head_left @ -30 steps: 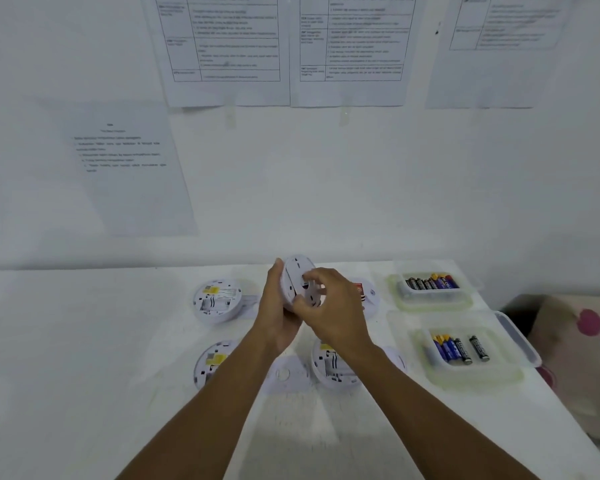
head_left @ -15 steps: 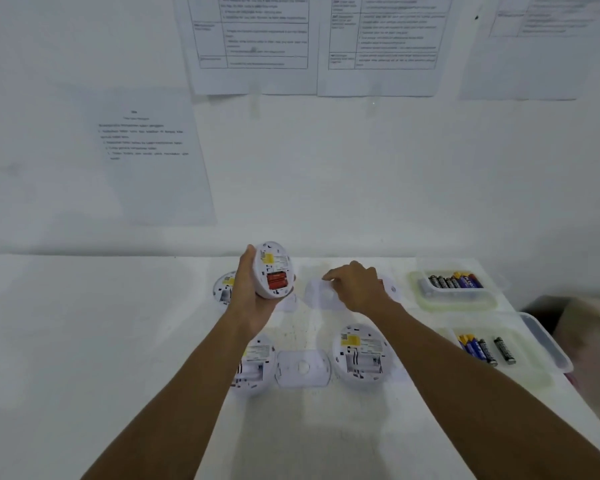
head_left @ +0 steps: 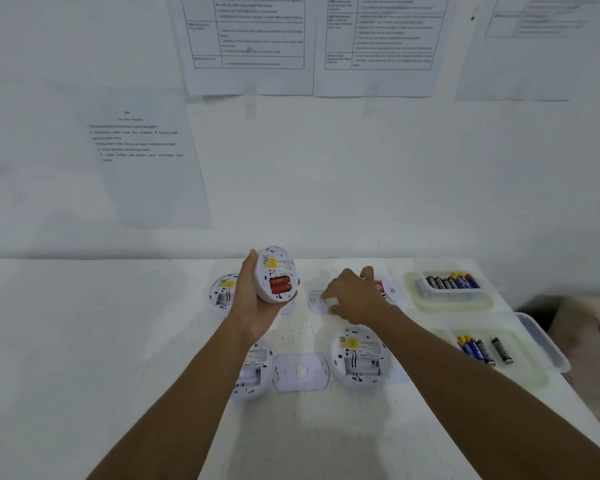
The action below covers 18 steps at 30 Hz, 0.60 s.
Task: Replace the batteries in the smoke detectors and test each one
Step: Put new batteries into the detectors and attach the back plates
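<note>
My left hand [head_left: 257, 308] grips a smoke detector [head_left: 277, 268] above the desk [head_left: 118, 341], yellow label unreadable, two red batteries [head_left: 279, 285] inside. My right hand [head_left: 355, 299] pinches a cover plate [head_left: 315, 301] on the desk; far tub [head_left: 444, 301] and near tub [head_left: 523, 344] hold loose batteries [head_left: 447, 282].

Second ago both our hands on smoke detector [head_left: 277, 271]. Now back cover [head_left: 316, 301] off, our right hand [head_left: 355, 296] holds it low on table [head_left: 84, 341]. Our left hand [head_left: 253, 306] holds detector alone. Red batteries [head_left: 279, 285] show now.

Tilted white detector [head_left: 276, 275] shows two red batteries [head_left: 279, 285].
</note>
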Tool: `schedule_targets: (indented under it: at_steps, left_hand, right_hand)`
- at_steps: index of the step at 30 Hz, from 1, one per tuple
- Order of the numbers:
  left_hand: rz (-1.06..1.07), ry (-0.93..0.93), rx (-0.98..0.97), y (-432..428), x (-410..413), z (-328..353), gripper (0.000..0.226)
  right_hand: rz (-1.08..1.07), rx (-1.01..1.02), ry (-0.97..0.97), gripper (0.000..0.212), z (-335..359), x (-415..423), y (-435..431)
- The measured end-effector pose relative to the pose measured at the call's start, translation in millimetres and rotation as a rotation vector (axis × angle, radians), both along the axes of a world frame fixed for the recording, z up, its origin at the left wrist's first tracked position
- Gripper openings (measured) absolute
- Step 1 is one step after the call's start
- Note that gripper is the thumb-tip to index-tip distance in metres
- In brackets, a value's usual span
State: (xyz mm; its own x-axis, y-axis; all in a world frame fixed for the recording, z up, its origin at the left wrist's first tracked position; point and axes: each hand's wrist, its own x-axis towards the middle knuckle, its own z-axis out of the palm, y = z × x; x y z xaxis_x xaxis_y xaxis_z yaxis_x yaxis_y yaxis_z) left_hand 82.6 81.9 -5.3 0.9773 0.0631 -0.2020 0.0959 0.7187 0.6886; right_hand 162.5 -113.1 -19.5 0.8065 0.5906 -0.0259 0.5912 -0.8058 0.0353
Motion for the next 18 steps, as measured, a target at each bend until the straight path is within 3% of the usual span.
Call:
schedule_targets:
  at_steps: [6,8,12,18]
  left_hand:
    - [-0.007,0.045,-0.054,-5.0,-1.2,2.8,0.057]
    - [-0.017,0.034,-0.094,-5.5,-1.5,3.2,0.06]
    - [-0.022,-0.002,-0.169,-12.1,-3.4,6.2,0.055]
    - [-0.07,-0.021,-0.15,-31.9,-14.9,15.1,0.053]
  right_hand:
    - [-0.035,0.067,0.025,0.034,-3.9,0.0,-7.7]
    - [-0.041,0.274,0.029,0.03,0.1,-4.2,-6.7]
    - [-0.033,0.892,0.034,0.02,25.3,-31.9,4.6]
    - [-0.032,1.046,0.1,0.025,38.2,-68.9,24.8]
